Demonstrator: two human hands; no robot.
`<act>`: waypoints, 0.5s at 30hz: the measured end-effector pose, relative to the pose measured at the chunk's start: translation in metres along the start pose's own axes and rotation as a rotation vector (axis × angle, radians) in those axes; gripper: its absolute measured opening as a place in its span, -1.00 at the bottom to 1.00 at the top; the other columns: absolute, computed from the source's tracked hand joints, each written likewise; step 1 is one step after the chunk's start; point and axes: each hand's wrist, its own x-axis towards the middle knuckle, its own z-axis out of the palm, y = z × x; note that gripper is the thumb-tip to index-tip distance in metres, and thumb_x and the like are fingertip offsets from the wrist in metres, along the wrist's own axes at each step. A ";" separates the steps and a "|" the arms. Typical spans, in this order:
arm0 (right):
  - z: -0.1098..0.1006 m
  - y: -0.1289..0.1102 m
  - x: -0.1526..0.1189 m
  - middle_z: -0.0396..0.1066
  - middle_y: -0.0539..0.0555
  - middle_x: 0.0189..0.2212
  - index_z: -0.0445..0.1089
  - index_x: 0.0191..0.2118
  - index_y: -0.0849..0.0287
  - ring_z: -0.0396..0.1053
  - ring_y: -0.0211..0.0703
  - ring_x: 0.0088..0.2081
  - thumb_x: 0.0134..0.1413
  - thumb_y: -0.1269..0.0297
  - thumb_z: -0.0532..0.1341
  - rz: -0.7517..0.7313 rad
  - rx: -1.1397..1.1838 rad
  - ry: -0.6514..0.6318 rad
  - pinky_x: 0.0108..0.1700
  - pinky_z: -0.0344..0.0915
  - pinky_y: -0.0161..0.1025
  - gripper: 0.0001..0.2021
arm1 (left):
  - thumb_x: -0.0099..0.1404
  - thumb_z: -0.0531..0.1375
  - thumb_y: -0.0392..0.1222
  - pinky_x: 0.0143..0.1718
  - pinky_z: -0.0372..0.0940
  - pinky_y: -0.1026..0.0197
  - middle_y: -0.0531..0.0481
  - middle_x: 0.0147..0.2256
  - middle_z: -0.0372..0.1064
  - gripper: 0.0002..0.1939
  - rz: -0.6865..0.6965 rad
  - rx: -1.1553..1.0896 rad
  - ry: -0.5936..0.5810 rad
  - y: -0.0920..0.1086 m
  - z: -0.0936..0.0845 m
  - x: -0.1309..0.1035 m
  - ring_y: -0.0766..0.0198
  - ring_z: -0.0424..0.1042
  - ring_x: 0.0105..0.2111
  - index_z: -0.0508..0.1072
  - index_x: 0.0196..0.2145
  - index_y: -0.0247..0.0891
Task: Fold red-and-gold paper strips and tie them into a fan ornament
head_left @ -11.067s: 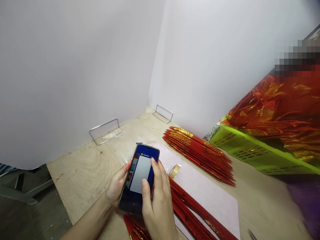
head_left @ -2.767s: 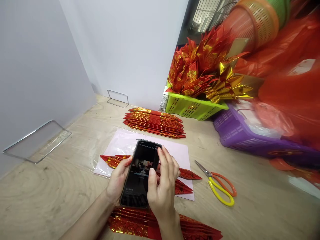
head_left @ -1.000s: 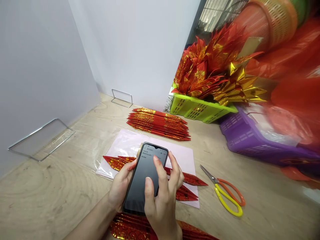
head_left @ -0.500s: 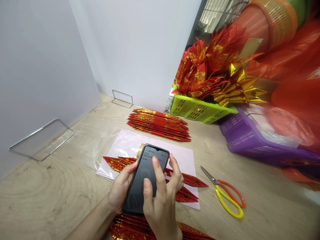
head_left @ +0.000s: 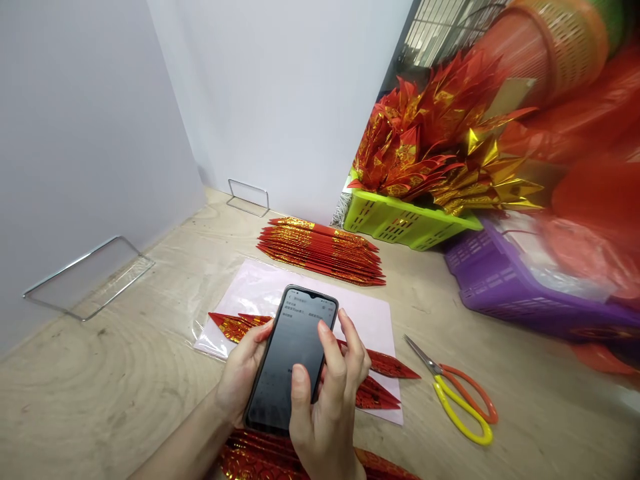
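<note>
A black phone [head_left: 280, 367] with a dark screen and small lines of text is held upright by my left hand [head_left: 243, 377], whose fingers wrap its left edge. Over the screen's right side, my right hand [head_left: 330, 393] has its fingers apart and holds nothing; its index fingertip is at the screen, though touch cannot be told. Beneath lie a pale pink sheet [head_left: 375, 313] in clear plastic and red-gold folded paper strips [head_left: 393, 365]. More folded strips [head_left: 260, 460] show below the phone. A neat stack of red-gold folded papers [head_left: 320, 250] sits beyond the sheet.
Scissors [head_left: 450, 383] with orange and yellow handles lie to the right. Farther back stand a green basket [head_left: 400, 223] full of red and gold paper pieces and a purple basket [head_left: 515, 280] with plastic bags. Two wire stands [head_left: 87, 260] are by the pale panels at left.
My right index finger has shifted slightly right and down over the screen. Text on the phone has changed a little. The whole view has moved slightly.
</note>
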 end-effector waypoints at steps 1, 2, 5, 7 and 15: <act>0.000 0.000 0.000 -0.08 0.34 0.29 -0.01 0.30 0.14 0.02 0.18 0.22 0.24 0.36 0.01 0.001 0.000 0.001 0.06 0.15 0.19 -0.48 | 0.12 0.28 -0.04 -0.11 0.43 0.10 -0.10 -0.34 0.59 -0.58 0.011 0.003 0.015 0.000 -0.001 0.000 -0.09 0.53 -0.13 0.55 -0.09 -0.28; 0.001 0.000 -0.001 -0.07 0.34 0.29 0.00 0.30 0.15 0.02 0.19 0.22 0.24 0.36 0.01 0.004 0.002 0.002 0.04 0.17 0.18 -0.49 | 0.13 0.28 -0.04 -0.12 0.43 0.10 -0.10 -0.33 0.59 -0.58 0.016 0.004 0.025 -0.001 -0.003 0.001 -0.09 0.53 -0.13 0.55 -0.08 -0.28; 0.001 0.001 -0.002 -0.05 0.34 0.28 0.03 0.28 0.15 0.03 0.20 0.21 0.24 0.33 0.02 0.011 0.005 0.005 0.00 0.21 0.17 -0.50 | 0.13 0.29 -0.06 -0.13 0.44 0.12 -0.09 -0.33 0.60 -0.56 0.045 0.011 0.068 -0.002 -0.007 0.002 -0.08 0.53 -0.14 0.53 -0.04 -0.28; 0.002 0.001 -0.002 -0.04 0.34 0.27 0.04 0.27 0.15 0.03 0.21 0.21 0.24 0.32 0.03 0.015 0.004 0.004 0.00 0.22 0.18 -0.51 | 0.12 0.31 -0.10 -0.16 0.45 0.15 -0.06 -0.35 0.60 -0.56 0.102 0.028 0.129 -0.002 -0.009 0.002 -0.06 0.55 -0.17 0.53 -0.04 -0.26; 0.002 0.002 -0.003 -0.02 0.35 0.27 0.05 0.27 0.15 0.03 0.21 0.21 0.24 0.32 0.04 0.031 0.022 -0.002 -0.02 0.25 0.22 -0.51 | 0.10 0.32 -0.06 -0.18 0.44 0.14 -0.08 -0.38 0.59 -0.53 0.030 -0.013 0.132 0.001 -0.004 0.000 -0.07 0.55 -0.19 0.53 -0.05 -0.29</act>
